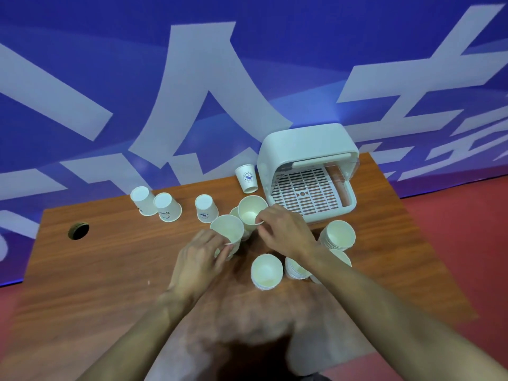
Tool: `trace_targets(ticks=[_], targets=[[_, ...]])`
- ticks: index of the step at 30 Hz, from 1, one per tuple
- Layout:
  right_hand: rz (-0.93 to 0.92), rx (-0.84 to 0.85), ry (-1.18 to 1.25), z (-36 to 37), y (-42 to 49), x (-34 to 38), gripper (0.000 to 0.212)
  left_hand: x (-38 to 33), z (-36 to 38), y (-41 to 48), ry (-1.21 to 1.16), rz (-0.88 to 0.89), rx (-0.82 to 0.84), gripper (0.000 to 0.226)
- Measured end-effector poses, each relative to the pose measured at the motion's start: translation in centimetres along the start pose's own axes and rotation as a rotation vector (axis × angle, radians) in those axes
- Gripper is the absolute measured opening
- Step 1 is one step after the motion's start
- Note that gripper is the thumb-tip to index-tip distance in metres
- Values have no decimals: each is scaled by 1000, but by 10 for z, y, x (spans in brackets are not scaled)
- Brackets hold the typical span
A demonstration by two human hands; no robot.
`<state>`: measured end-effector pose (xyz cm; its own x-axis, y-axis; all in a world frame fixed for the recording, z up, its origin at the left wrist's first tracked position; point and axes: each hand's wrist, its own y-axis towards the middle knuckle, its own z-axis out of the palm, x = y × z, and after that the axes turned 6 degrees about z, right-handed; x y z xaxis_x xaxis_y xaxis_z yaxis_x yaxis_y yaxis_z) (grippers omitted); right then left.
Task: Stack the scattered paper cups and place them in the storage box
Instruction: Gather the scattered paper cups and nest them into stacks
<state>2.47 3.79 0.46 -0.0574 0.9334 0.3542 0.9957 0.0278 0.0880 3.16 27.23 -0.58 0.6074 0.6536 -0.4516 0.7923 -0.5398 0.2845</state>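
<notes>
Paper cups (266, 270) are partly stacked beside the open storage box (308, 149), which seems empty; four loose cups (206, 209) stand inverted behind. Left hand (198, 259) curls round one cup (226, 232); the right hand (283, 229) pinches another cup (251, 213) by its rim.

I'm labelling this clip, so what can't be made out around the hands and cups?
Head view:
Third cup: just a rim sliver, behind the front cup in the left hand and the rear cup the right hand pinches.
Cup stack under the right forearm: mostly covered, count unclear.
Logo on the upturned cup: too small to read.
Storage box back: hidden by its hood.
</notes>
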Motion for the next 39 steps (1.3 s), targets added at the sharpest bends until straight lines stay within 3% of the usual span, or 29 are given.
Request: trace_targets(ticks=[20, 25, 30, 39], targets=[[-18, -91, 60, 5, 4, -3, 10, 7, 3, -12, 30, 9, -135, 8], [-35, 41, 69, 18, 15, 0, 10, 12, 7, -17, 74, 48, -89, 13], [-27, 117, 59, 29, 18, -4, 13, 15, 11, -19, 38, -29, -95, 12], [-10, 311, -5, 45, 29, -6, 20, 40, 43, -16, 29, -99, 189, 17]])
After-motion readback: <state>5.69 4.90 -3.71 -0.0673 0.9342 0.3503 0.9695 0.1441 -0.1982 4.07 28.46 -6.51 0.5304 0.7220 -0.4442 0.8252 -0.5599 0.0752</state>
